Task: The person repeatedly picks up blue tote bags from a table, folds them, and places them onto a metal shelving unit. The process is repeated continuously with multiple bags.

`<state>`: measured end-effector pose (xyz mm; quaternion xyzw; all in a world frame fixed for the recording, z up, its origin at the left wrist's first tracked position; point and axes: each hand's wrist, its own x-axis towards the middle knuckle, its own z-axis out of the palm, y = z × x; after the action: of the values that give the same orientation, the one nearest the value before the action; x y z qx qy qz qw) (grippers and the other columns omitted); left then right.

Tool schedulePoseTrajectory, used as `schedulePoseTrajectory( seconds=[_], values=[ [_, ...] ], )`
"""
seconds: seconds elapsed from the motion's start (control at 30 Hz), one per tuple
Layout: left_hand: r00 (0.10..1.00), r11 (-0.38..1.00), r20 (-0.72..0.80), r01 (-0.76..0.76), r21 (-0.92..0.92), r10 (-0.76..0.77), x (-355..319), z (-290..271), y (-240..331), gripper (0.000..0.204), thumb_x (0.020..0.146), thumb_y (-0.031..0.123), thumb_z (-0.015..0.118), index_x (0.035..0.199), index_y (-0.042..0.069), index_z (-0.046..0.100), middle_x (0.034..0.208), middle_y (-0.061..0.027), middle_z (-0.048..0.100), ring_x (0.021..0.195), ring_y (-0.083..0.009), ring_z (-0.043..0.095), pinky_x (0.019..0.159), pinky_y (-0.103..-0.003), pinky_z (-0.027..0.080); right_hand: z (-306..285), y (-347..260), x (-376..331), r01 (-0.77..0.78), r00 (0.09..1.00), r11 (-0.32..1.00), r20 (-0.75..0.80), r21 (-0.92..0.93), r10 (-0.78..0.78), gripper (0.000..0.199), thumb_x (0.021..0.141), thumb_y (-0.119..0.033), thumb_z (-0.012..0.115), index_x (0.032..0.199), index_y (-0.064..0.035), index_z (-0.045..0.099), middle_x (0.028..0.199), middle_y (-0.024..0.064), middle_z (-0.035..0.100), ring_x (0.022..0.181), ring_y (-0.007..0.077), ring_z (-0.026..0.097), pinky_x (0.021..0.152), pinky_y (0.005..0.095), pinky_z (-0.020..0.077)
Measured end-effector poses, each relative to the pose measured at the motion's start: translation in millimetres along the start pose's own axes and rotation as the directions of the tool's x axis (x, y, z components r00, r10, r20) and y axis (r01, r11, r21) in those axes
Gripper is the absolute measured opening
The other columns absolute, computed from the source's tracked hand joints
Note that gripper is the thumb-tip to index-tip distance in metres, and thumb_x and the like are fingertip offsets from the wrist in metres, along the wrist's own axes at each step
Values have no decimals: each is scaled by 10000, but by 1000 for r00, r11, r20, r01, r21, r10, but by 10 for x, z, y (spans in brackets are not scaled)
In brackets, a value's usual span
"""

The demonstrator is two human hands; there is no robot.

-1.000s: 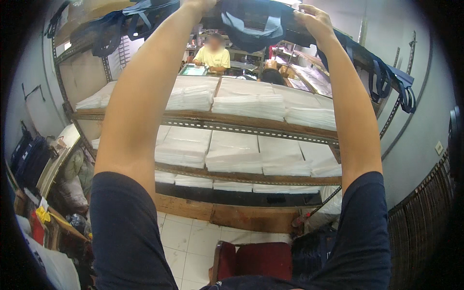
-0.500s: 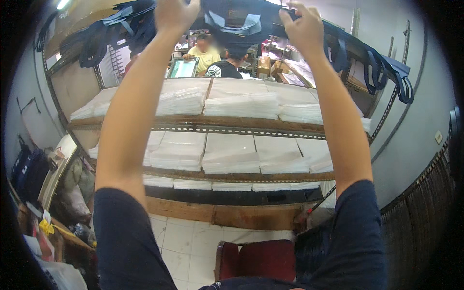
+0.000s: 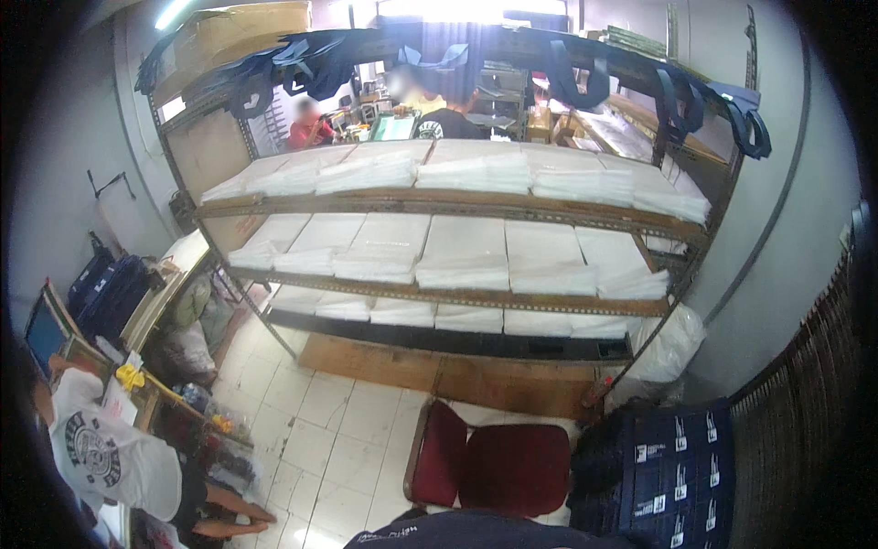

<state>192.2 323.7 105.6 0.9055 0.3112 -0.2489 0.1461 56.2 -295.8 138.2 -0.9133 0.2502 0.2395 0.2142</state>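
Dark blue bags (image 3: 320,69) hang along the top rail of the metal shelving rack (image 3: 457,206). Neither hand appears in view, so their grip cannot be told. Stacks of white folded sheets (image 3: 462,252) fill the shelves; a red chair (image 3: 494,467) stands below, beside stacked blue bags (image 3: 677,480).

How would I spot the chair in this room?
Start at the big metal rack stacked with white sheets, then look down at the tiled floor in front of it. The chair stands there, the only dark red padded thing, beside a pile of navy bags.
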Motion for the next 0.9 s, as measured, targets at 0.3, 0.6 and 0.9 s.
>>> schedulePoseTrajectory(
  seconds=[0.3,0.6,0.9],
  values=[
    [750,747,467,-618,244,468,1064,-26,167,730,821,525,541,1325,11,416,1380,-242,369,1300,-355,337,1067,-443,278,1,522,-362,-90,795,797,-438,598,419,468,800,-315,598,1147,-2,570,1148,225,580,1091,369,541,939,413,415],
    [517,381,-281,-824,-420,808,47,-947,2447,483,857,243,591,1277,46,458,896,-159,602,792,-257,602,711,-365,473,160,-581,-1526,-18,943,868,-281,496,180,489,806,-368,626,1234,-144,547,1018,172,649,973,335,607,846,400,469],
    [324,168,506,-929,329,800,532,612,765,715,749,428,689,1247,-34,467,1148,-269,563,1088,-381,541,934,-428,428,2239,793,-3822,-203,285,85,-25,975,958,469,773,-407,623,1078,-51,611,943,177,659,886,310,636,758,388,496]
  ],
)
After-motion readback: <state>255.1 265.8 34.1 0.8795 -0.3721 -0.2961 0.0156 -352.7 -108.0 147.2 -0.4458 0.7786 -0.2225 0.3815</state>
